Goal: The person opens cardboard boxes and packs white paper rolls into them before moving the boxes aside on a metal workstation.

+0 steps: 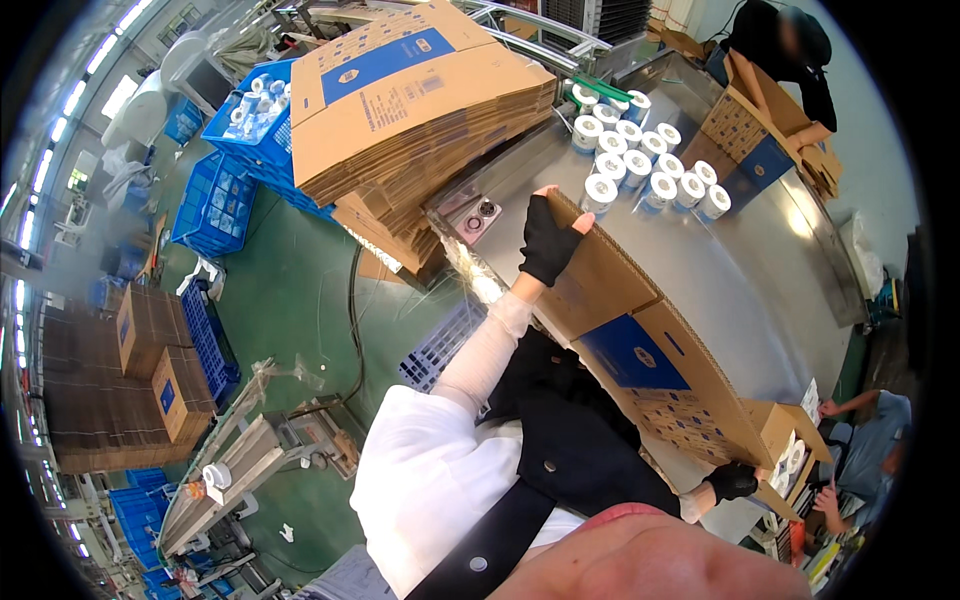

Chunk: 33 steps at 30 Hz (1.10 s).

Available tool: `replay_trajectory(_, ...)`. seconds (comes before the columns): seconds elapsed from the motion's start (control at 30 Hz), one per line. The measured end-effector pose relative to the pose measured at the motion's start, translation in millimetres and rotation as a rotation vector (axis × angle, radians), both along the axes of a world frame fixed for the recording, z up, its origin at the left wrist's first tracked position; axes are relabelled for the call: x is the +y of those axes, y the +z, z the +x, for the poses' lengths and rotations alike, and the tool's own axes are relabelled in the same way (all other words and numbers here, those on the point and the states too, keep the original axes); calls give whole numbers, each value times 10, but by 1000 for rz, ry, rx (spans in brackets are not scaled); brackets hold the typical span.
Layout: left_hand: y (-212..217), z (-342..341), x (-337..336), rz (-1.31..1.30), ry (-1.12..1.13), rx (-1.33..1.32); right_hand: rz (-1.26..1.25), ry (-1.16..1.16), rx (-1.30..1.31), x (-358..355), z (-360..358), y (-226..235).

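Note:
A brown cardboard carton (683, 328) with a blue printed panel stands on its long edge in front of me, looking folded flat. My left hand (553, 242), in a black fingerless glove, grips its far end, thumb over the top edge. At the near right end my right hand (733, 482), gloved the same way, is closed at the carton's corner; some of its fingers are hidden. Just beyond my left hand, several white rolls (637, 168) with blue labels are grouped upright on the metal table (745, 265).
Left of the table rises a stack of flat cartons (390, 95), with blue crates (222, 205) beside it. An open carton with rolls (790, 460) sits near my right hand. A person (790, 50) handles another box (745, 135) at far right; another person (875, 450) is at right.

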State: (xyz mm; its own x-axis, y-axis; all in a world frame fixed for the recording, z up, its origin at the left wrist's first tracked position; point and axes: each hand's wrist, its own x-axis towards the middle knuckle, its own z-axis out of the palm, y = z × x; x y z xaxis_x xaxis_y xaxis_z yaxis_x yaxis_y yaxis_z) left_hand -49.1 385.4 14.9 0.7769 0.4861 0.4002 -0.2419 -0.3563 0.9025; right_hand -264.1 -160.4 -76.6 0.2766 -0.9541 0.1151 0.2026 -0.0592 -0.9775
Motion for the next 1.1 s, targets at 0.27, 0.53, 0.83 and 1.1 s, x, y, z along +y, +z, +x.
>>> replay_trajectory(0.27,54,-35,64,-193,-211,107,-75,186,12,459,651,849)
replay_trajectory(0.53,97,8,110,-223,164,82,-214,424,47,459,364,697)
replay_trajectory(0.83,424,-7,-48,-242,-334,158,-188,404,123,590,220,1144)
replay_trajectory(1.1,225,512,-414,-225,-584,145,-250,659,103,1065,578,1426)
